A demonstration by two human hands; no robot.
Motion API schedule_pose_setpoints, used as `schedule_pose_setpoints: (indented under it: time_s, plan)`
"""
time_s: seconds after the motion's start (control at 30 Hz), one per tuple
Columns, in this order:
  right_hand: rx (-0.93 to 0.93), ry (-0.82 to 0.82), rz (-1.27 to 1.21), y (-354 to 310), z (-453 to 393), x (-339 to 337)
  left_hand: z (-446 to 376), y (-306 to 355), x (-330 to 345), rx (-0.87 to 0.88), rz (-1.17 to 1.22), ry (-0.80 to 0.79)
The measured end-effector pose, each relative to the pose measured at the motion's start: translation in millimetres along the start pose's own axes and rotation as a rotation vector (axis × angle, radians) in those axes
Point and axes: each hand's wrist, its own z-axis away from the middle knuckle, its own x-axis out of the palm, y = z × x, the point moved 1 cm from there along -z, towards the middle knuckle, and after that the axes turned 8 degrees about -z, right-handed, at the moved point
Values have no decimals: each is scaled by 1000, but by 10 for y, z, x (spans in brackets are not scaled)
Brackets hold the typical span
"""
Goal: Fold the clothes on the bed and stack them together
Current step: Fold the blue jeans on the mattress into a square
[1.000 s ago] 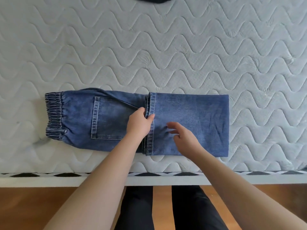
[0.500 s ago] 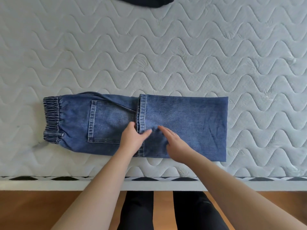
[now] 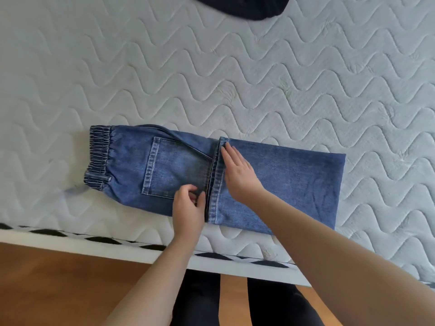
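Two hands: left hand point(image 3: 188, 208) pinching the hem, right hand point(image 3: 237, 172) flat, holding nothing
Jeans point(image 3: 282, 184): half-folded near the bed point(image 3: 259, 78) edge
Handling: thick, limp denim — grip at the fold

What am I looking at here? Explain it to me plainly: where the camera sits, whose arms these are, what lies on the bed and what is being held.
There is no machine here. The camera sits on a person's head and looks down, so the two bare arms reaching in from below are the wearer's own. A pair of jeans lies on a white quilted mattress, already folded once so the leg hems rest across the seat, beside the back pocket. The elastic waistband points left. The left hand pinches the hem edge near the bed's front side. The right hand lies flat on the folded legs, pressing them down. A dark garment peeks in at the top edge. Below the bed you see wooden floor and the person's dark trouser legs.
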Motion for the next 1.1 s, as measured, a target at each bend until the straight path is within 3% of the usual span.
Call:
schedule_pose_setpoints:
  time_s: [0.17, 0.33, 0.47, 0.57, 0.73, 0.83, 1.1]
  plan:
    - [43, 16, 180, -73, -52, 153, -390, -317, -494, 191, -121, 180]
    - [113, -10, 273, -166, -159, 247, -1062, -780, -1084, 180, -366, 352]
    - [163, -26, 347, -206, -222, 293, -1388, -1064, -1357, 74, -472, 201]
    - [168, -29, 364, -228, -229, 301, -1557, -1141, -1458, -146, -137, 73]
    - [165, -35, 368, -197, -247, 314, -1699, -1162, -1594, -283, 48, -107]
    - [153, -17, 341, -170, -249, 321, -1640, -940, -1809, -275, 216, -218]
    - [120, 16, 252, -86, -211, 288, -761, 13, -2407, -48, 112, -352]
